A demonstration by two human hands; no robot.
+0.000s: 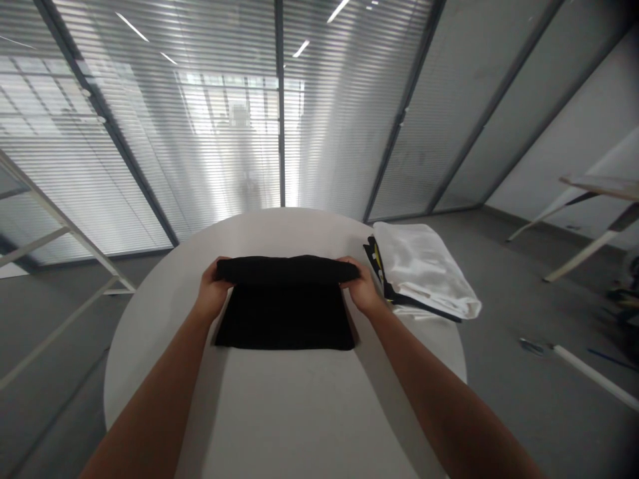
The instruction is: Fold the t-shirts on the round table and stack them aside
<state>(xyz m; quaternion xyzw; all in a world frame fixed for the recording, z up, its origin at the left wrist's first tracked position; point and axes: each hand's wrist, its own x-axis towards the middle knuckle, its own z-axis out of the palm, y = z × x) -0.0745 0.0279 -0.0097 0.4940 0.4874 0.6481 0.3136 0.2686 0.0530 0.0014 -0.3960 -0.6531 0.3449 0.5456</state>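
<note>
the left hand [212, 291] and right hand [362, 289] hold the two ends of a thick fold on a black garment [284, 316], fingers curled snugly around the cloth, near the middle of a round white table [284, 412]. to the right, a folded white cloth [424, 269] lies on a dark garment [374, 259] whose yellow print is too small to read.

The folded garment [284, 319] lay on the tabletop [279, 229], midway between its left and right edges and nearer the person's side. A pile of clothes [422, 273] sat just beside it, to the right, along the tabletop's right edge. Well beyond that, a second table [599, 187] stood on the floor [524, 412].
</note>
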